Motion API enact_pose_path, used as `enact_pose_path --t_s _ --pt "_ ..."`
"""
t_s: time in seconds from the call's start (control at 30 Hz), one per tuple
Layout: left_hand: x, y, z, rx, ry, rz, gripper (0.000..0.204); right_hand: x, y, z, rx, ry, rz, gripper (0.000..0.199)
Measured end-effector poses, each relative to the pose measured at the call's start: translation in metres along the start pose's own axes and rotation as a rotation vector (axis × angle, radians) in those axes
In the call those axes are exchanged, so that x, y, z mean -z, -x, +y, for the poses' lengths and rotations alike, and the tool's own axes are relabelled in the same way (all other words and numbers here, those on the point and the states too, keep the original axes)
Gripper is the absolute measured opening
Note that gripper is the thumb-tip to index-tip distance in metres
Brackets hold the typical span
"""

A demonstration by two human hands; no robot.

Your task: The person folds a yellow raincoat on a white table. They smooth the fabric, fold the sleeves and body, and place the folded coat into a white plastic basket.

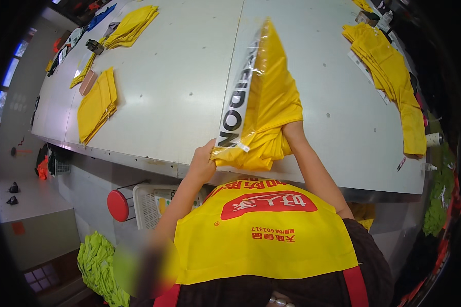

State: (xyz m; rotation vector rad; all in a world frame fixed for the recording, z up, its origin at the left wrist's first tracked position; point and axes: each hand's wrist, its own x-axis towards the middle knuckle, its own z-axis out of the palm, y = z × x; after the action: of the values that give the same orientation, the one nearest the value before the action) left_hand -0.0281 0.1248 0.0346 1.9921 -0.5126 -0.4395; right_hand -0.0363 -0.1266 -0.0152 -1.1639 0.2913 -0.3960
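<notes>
A worker in a yellow apron (266, 256) stands at the near edge of a pale table (189, 61), both bare hands at one folded yellow cloth (274, 92). The left hand (205, 162) is curled closed on the bundle's lower left corner; the right hand (293, 132) presses in at its right side, fingers hidden by the folds, so how far they are spread cannot be told. The cloth lies bunched at the table's near edge, its pointed end toward the far edge, with clear plastic (235, 112) bearing black lettering along its left side.

Good handling here probably means a firm left grip on the corner, the right hand smoothing the loose folds, and the plastic eased flat without creasing or tearing.

Beyond, a yellow stack (98, 105) lies by the near edge toward the left corner, beside a pinkish box (88, 82). A long yellow pile (394, 77) follows the right edge; another folded pile (130, 28) sits toward the far left corner.
</notes>
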Motion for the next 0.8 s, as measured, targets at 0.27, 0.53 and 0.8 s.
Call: enact_pose_path --t_s 0.27,0.53,0.8 --pt "-0.061 -0.010 -0.053 0.175 0.226 -0.132 0.028 -0.011 -0.028 -0.014 0.208 0.463 0.026 0.046" --pt "-0.092 -0.054 -0.076 -0.266 -0.030 0.437 0.033 -0.014 -0.051 -0.030 -0.109 -0.163 -0.035 0.040" --pt "-0.097 -0.054 -0.047 0.224 0.265 -0.031 0.023 0.036 -0.094 0.002 0.199 0.304 0.035 0.042"
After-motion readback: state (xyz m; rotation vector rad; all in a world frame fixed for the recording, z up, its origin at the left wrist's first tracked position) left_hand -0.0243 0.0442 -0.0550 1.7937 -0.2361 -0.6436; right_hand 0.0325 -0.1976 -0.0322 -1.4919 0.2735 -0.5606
